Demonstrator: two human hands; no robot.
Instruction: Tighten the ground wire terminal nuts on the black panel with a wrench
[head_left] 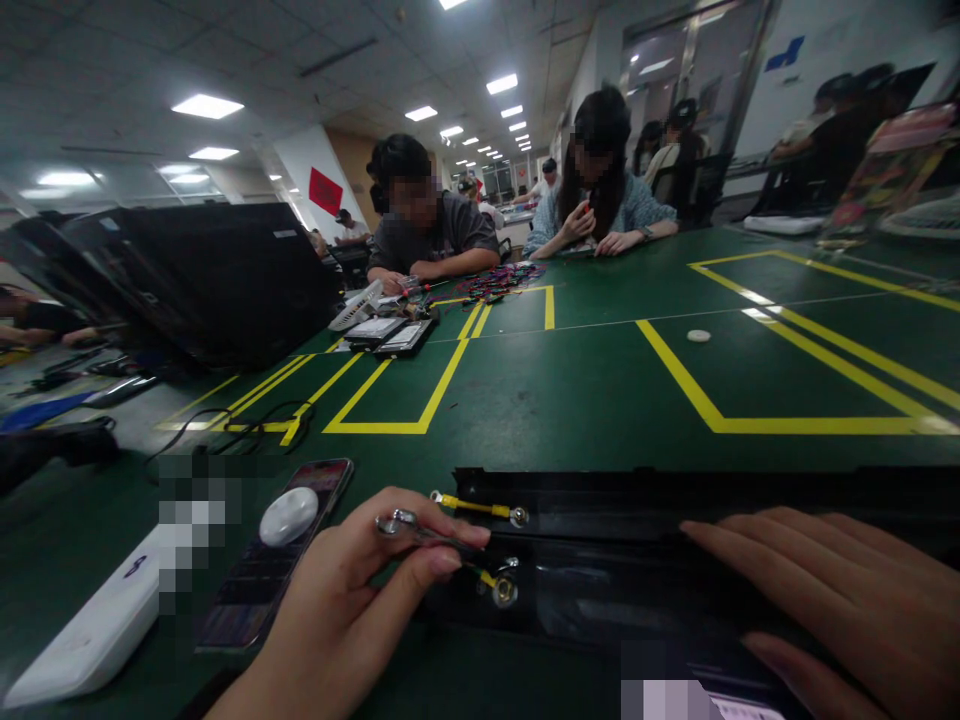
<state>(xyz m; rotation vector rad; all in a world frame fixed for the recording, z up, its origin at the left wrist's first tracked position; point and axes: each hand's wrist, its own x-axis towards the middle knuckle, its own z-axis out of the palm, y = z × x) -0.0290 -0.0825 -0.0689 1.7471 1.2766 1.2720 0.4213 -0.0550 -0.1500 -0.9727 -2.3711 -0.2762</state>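
Note:
A black device (675, 520) lies flat on the green table right in front of me. My left hand (352, 610) pinches a small metal ring terminal (401, 523) between thumb and forefinger at the device's left end. Two yellow-sleeved wire leads with ring ends (480, 507) stick out there, one above and one below my fingertips. My right hand (832, 600) rests flat on top of the device with its fingers stretched out to the left, holding nothing.
A phone (255, 590) with a white earbud case (289, 516) on it and a white box (97, 625) lie at my left. Black cables (255, 425) and yellow tape lines (420, 400) cross the table. Two people sit opposite with parts (495, 282).

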